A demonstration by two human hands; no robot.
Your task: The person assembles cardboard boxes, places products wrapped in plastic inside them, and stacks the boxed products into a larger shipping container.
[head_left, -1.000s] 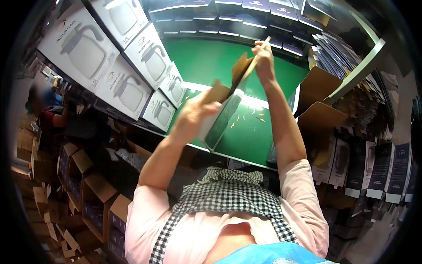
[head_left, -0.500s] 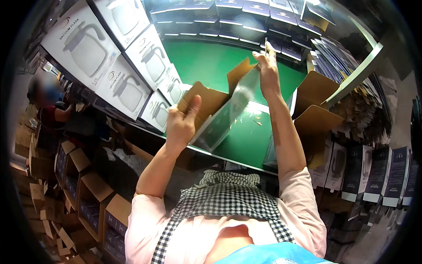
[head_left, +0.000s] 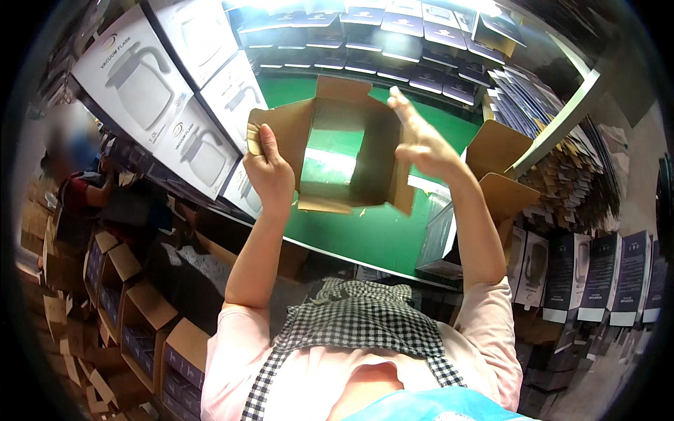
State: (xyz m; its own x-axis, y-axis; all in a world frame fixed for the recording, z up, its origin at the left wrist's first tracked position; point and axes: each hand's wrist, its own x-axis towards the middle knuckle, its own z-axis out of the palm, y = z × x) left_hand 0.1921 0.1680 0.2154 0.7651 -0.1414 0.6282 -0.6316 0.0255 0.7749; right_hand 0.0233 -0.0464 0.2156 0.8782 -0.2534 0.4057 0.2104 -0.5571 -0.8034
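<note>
Over the green tabletop (head_left: 344, 242) I hold an open cardboard carton (head_left: 382, 151). It is opened out into a square tube, brown inside, and the green surface shows through it. My left hand (head_left: 270, 172) grips the flap at its left side, thumb on the inner face. At the right side is my right hand (head_left: 428, 147), fingers stretched out and somewhat blurred, apparently against the carton's edge; the exact contact is unclear. Close to my right forearm stands another carton (head_left: 439, 235) with raised brown flaps (head_left: 498, 151).
White printed boxes (head_left: 140, 84) showing a jug are stacked at the left. Rows of dark boxes (head_left: 365, 38) line the back. Flattened cartons (head_left: 526, 98) are piled at the right beside a pale post (head_left: 562, 119). Another person (head_left: 88, 189) is at the far left, near open cartons (head_left: 151, 302).
The carton went from a partly flattened, slanted shape to a squared-open tube facing me. My left hand moved left and my right hand came lower, its fingers now stretched out.
</note>
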